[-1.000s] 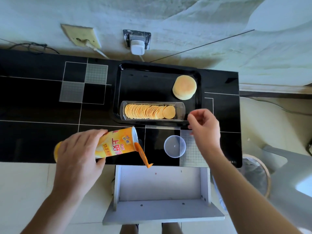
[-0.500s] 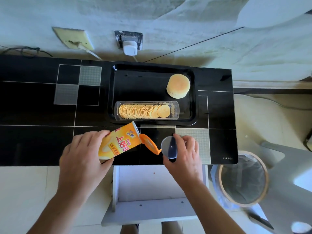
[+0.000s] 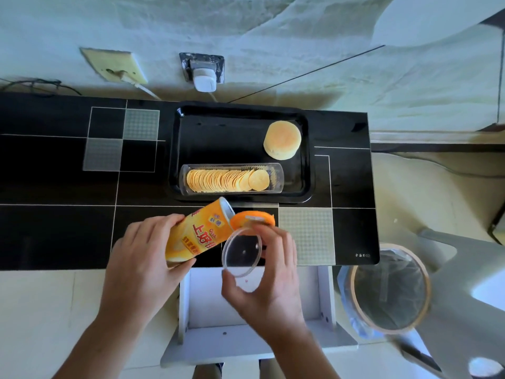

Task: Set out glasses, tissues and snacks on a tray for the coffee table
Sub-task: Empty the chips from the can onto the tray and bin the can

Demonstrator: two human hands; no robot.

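While the left hand (image 3: 142,258) grips the tilted chip can (image 3: 199,233) over the worktop's (image 3: 54,187) near edge, the right hand (image 3: 269,280) pinches its clear lid (image 3: 241,253); the tray (image 3: 307,160) sits against the far edge.

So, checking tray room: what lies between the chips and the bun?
Nothing: the head view shows bare tray between the chips and the bun.

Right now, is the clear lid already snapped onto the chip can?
No: the right hand holds the clear lid just off the chip can, whose mouth is open and whose orange seal flap hangs loose.
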